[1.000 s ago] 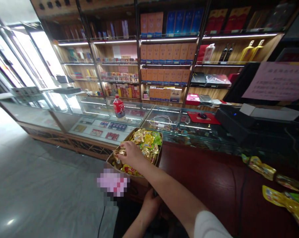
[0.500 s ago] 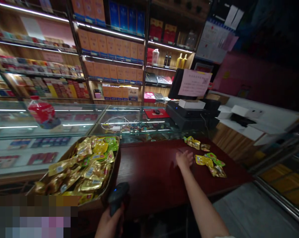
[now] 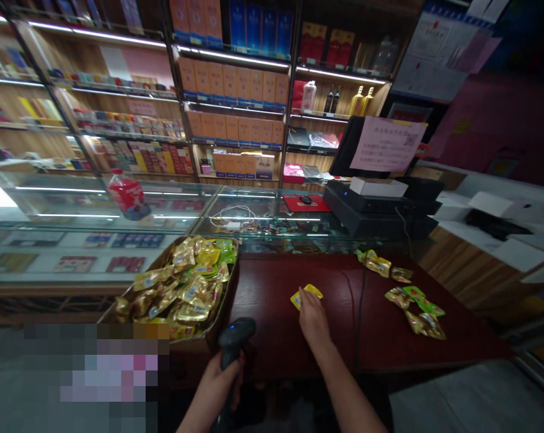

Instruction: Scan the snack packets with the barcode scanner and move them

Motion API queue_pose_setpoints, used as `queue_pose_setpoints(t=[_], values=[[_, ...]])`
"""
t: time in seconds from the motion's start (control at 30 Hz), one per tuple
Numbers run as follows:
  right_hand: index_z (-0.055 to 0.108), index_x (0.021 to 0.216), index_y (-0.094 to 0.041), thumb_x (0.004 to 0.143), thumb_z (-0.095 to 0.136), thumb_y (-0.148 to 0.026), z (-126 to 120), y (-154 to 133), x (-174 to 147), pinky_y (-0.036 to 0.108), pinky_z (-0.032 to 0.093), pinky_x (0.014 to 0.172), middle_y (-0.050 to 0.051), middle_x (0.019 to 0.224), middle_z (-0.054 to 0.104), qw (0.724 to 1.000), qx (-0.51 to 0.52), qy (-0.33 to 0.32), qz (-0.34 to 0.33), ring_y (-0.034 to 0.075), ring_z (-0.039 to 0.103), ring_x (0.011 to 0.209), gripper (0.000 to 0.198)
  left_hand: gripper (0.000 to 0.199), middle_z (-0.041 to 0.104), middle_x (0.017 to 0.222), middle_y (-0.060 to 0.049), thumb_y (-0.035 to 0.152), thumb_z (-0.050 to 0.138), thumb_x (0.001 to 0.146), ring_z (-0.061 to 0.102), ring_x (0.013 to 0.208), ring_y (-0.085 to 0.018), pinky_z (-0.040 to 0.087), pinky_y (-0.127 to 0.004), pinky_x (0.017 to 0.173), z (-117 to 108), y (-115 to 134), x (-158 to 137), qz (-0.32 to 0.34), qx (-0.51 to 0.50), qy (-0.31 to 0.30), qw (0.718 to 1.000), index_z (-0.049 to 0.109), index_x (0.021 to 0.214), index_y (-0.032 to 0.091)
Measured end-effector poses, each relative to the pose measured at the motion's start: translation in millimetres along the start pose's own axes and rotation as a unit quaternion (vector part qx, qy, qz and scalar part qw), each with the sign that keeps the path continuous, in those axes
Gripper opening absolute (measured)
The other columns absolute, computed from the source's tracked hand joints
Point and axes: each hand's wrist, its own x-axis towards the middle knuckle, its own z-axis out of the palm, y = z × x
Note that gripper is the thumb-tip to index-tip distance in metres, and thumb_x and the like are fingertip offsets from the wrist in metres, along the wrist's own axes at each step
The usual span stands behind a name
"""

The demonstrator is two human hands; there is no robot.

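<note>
My left hand (image 3: pixel 224 376) is wrapped round the handle of a black barcode scanner (image 3: pixel 236 334) with a small blue light, held upright at the counter's near edge. On the dark red tabletop (image 3: pixel 272 276), my right hand (image 3: pixel 312 316) has its fingers closed over a yellow snack packet (image 3: pixel 313 290); part of the packet sticks out beyond the fingers. To the left stands an open cardboard box (image 3: pixel 229 300) heaped with gold, yellow and green snack packets (image 3: pixel 195 291). Several loose packets (image 3: pixel 419 300) of the same sorts lie at the right of the tabletop.
Behind the tabletop runs a glass display counter (image 3: pixel 182 207) bearing a red bottle (image 3: pixel 127 195), a white cable (image 3: pixel 233 213) and a mouse (image 3: pixel 306 199). A monitor (image 3: pixel 344 144) with a pink notice stands at the back right. A dark cord (image 3: pixel 360 313) hangs across the view.
My right hand, earlier spread beside the loose packets, is now closed on a yellow packet nearer the tabletop's middle. The view has swung left. The scanner remains in my left hand.
</note>
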Motion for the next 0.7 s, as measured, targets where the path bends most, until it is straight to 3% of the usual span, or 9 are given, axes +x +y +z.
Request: queue_pose_setpoints(t=[0.07, 0.17, 0.27, 0.37, 0.47, 0.53, 0.7], values=[[0.054, 0.14, -0.022, 0.088, 0.044, -0.017, 8.2, -12.0, -4.7, 0.048, 0.029, 0.115, 0.013, 0.152, 0.043, 0.999, -0.047, 0.028, -0.004, 0.028, 0.036, 0.141, 0.053, 0.033, 0.055, 0.048, 0.007, 0.047, 0.069, 0.068, 0.046, 0.03, -0.01, 0.035, -0.018, 0.03, -0.1, 6.4, -6.6, -0.006, 0.0, -0.023, 1.0, 0.055, 0.08, 0.02], [0.038, 0.15, -0.016, 0.084, 0.06, -0.031, 10.6, -20.1, -7.1, 0.061, 0.022, 0.113, 0.021, 0.163, 0.011, 0.976, -0.184, 0.091, 0.073, 0.042, 0.013, 0.147, 0.071, 0.032, 0.052, 0.045, 0.008, 0.046, 0.07, 0.068, 0.043, 0.03, -0.009, 0.036, -0.019, 0.03, -0.3, 14.2, -14.5, 0.004, 0.011, -0.053, 0.999, 0.053, 0.077, 0.02], [0.036, 0.151, -0.017, 0.084, 0.063, -0.042, 10.1, -19.7, -8.2, 0.071, 0.015, 0.109, 0.025, 0.155, 0.029, 0.957, -0.261, 0.061, 0.113, 0.047, 0.021, 0.143, 0.076, 0.029, 0.051, 0.044, 0.008, 0.043, 0.068, 0.07, 0.043, 0.031, -0.009, 0.036, -0.019, 0.032, 0.9, 20.8, -18.8, 0.024, 0.022, -0.072, 0.997, 0.052, 0.076, 0.02], [0.042, 0.147, -0.024, 0.087, 0.059, -0.043, 8.1, -17.3, -8.1, 0.071, 0.019, 0.11, 0.018, 0.142, 0.047, 0.974, -0.211, 0.03, 0.075, 0.039, 0.039, 0.135, 0.065, 0.026, 0.052, 0.045, 0.008, 0.041, 0.067, 0.072, 0.044, 0.032, -0.009, 0.036, -0.019, 0.032, 4.1, 26.4, -20.5, 0.032, 0.036, -0.084, 0.995, 0.052, 0.077, 0.02], [0.043, 0.145, -0.021, 0.089, 0.057, -0.038, 4.5, -17.5, -8.0, 0.054, 0.037, 0.11, 0.016, 0.137, 0.044, 0.996, -0.08, 0.047, 0.013, 0.03, 0.047, 0.129, 0.06, 0.025, 0.053, 0.048, 0.007, 0.039, 0.066, 0.073, 0.046, 0.034, -0.009, 0.036, -0.019, 0.033, 7.2, 29.7, -21.2, 0.038, 0.058, -0.087, 0.994, 0.053, 0.08, 0.019], [0.043, 0.144, -0.022, 0.092, 0.053, -0.033, 2.4, -19.1, -8.9, 0.045, 0.043, 0.109, 0.015, 0.137, 0.04, 0.998, -0.012, 0.051, -0.022, 0.027, 0.046, 0.129, 0.055, 0.024, 0.054, 0.05, 0.007, 0.037, 0.065, 0.074, 0.047, 0.034, -0.01, 0.036, -0.019, 0.034, 8.5, 30.7, -21.5, 0.043, 0.072, -0.09, 0.992, 0.054, 0.083, 0.018], [0.04, 0.145, -0.025, 0.093, 0.05, -0.024, 1.0, -21.9, -12.0, 0.047, 0.046, 0.108, 0.013, 0.14, 0.037, 0.996, 0.034, 0.049, -0.059, 0.027, 0.043, 0.132, 0.053, 0.023, 0.053, 0.05, 0.007, 0.036, 0.065, 0.076, 0.046, 0.035, -0.009, 0.035, -0.019, 0.034, 9.2, 30.6, -22.0, 0.054, 0.09, -0.097, 0.99, 0.055, 0.085, 0.017]])
